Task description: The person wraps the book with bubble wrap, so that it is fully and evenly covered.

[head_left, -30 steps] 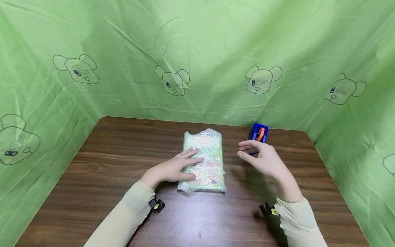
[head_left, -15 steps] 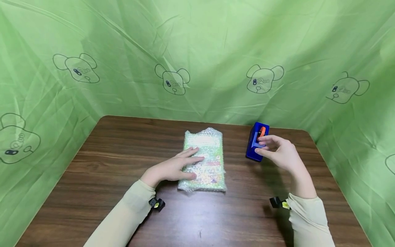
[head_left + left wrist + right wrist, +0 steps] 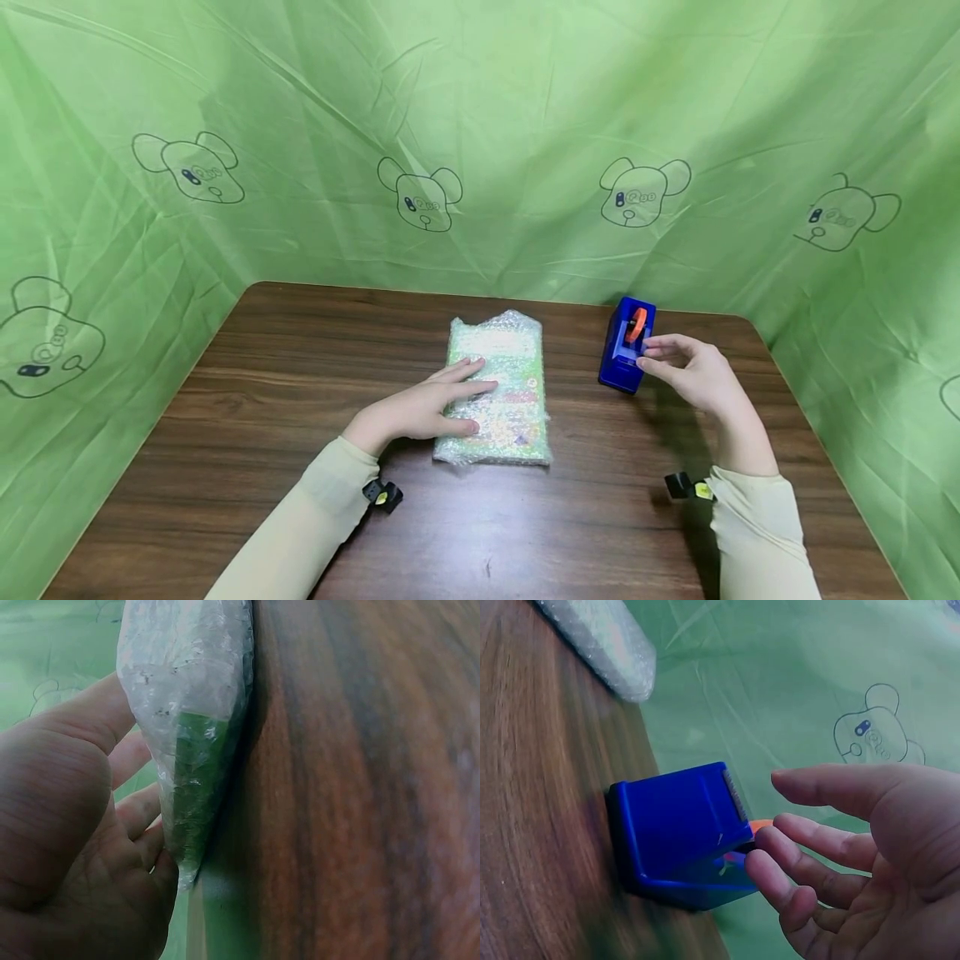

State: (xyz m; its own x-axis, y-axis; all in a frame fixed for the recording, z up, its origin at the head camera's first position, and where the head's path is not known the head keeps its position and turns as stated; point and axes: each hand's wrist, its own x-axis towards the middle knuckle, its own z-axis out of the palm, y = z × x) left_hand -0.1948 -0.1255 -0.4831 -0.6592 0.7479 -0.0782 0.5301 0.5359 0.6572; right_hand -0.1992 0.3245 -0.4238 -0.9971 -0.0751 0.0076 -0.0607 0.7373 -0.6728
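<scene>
A flat, greenish package in bubble wrap (image 3: 498,333) lies mid-table. My left hand (image 3: 420,410) rests on its left side with fingers spread; the left wrist view shows the wrapped edge (image 3: 195,750) beside my fingers. Toward the back right stands a blue tape dispenser (image 3: 621,371) with an orange wheel (image 3: 637,323) and, in the right wrist view, a serrated cutting edge (image 3: 736,796). At the dispenser's right side is my right hand (image 3: 697,375), thumb and fingers apart and loosely bent. Nothing shows between them; whether a fingertip touches the dispenser, I cannot tell.
The brown wooden table (image 3: 300,375) is enclosed at the back and sides by a green cloth (image 3: 525,100) printed with bear heads. The dispenser stands near the table's back edge. A small black camera (image 3: 384,495) sits at my left wrist, another (image 3: 678,486) at my right.
My right hand has moved right, from over the front of the tape dispenser to its right side, uncovering it. The left hand and the package have stayed put.
</scene>
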